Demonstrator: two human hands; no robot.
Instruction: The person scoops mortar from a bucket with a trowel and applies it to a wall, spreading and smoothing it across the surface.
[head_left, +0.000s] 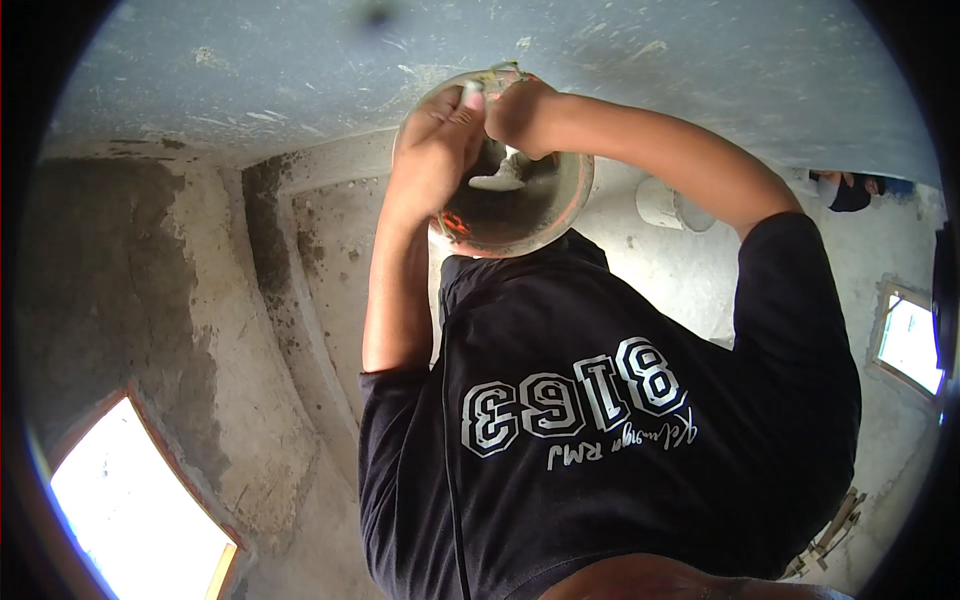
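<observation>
A round, dark-lined bucket [520, 225] with a pale, smeared rim and an orange-red patch inside is in front of my chest. My right hand [522, 118] makes a fist over it. Below that fist a small trowel [498, 178], coated with whitish-grey paste, reaches into the bucket; its handle is hidden in the fist. My left hand [437, 155] is closed at the bucket's left side, its thumb tip whitish and pointing up. What its curled fingers grip cannot be made out. The two hands are close together near the far rim.
A grey, scuffed surface [300, 70] spans the top of the view. A pale bucket [672, 205] stands to the right, beyond my forearm. Another person [850, 190] partly shows at the far right. Bright openings [140, 500] break the patchy plaster walls. Wooden pieces [835, 530] lie at lower right.
</observation>
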